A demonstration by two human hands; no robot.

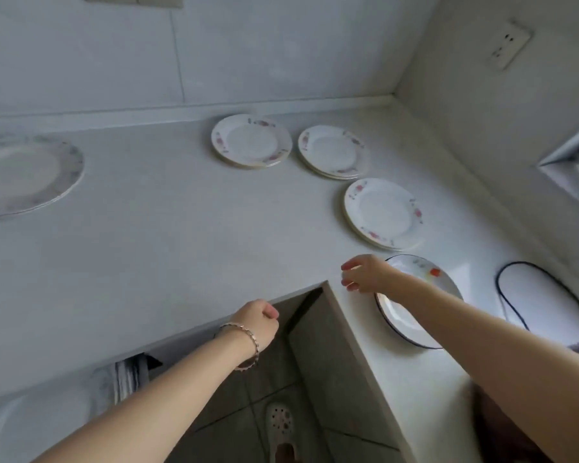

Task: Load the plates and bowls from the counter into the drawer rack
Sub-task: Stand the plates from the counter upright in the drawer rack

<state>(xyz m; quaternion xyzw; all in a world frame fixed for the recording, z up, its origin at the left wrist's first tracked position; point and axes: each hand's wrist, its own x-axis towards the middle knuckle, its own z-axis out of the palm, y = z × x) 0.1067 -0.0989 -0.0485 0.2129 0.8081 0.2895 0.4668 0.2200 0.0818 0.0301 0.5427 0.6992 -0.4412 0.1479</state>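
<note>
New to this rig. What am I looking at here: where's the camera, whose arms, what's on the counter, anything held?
There is no robot. One wide-angle camera on a person's head looks down at their bare arms. The left hand, with a bracelet on its wrist, is loosely curled at the edge of the L-shaped counter and holds nothing. The right hand hovers open beside a dark-rimmed plate, also empty. Three stacks of floral plates sit towards the corner, and a larger plate lies far left. The drawer rack is not clearly visible.
</note>
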